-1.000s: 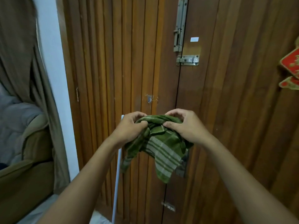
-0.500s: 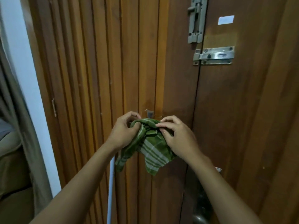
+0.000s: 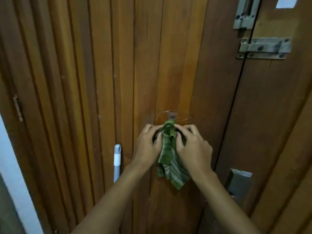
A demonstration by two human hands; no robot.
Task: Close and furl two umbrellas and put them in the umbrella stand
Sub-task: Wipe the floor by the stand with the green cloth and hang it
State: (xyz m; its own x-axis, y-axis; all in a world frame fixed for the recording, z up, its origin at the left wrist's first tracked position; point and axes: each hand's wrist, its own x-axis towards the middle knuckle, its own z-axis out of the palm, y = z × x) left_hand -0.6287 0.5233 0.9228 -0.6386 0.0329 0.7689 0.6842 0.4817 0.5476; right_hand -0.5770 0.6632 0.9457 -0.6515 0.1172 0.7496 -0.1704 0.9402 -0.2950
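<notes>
L hand [image 3: 148, 147], R hand [image 3: 194, 150] both pinching green cloth [image 3: 169, 168] — top at door hook [image 3: 172, 116]

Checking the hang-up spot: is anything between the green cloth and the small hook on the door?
Nothing visible. The left hand and right hand hold the green cloth bunched right beneath the hook, its top fold almost at it.

At frame centre the left hand [image 3: 148, 146] and right hand [image 3: 194, 150] pinch a bunched green cloth with pale stripes [image 3: 170, 163] just below a small metal hook [image 3: 172, 116] on the brown wooden door [image 3: 101, 73]; a grey-white pole [image 3: 117, 160] stands left of them.
</notes>
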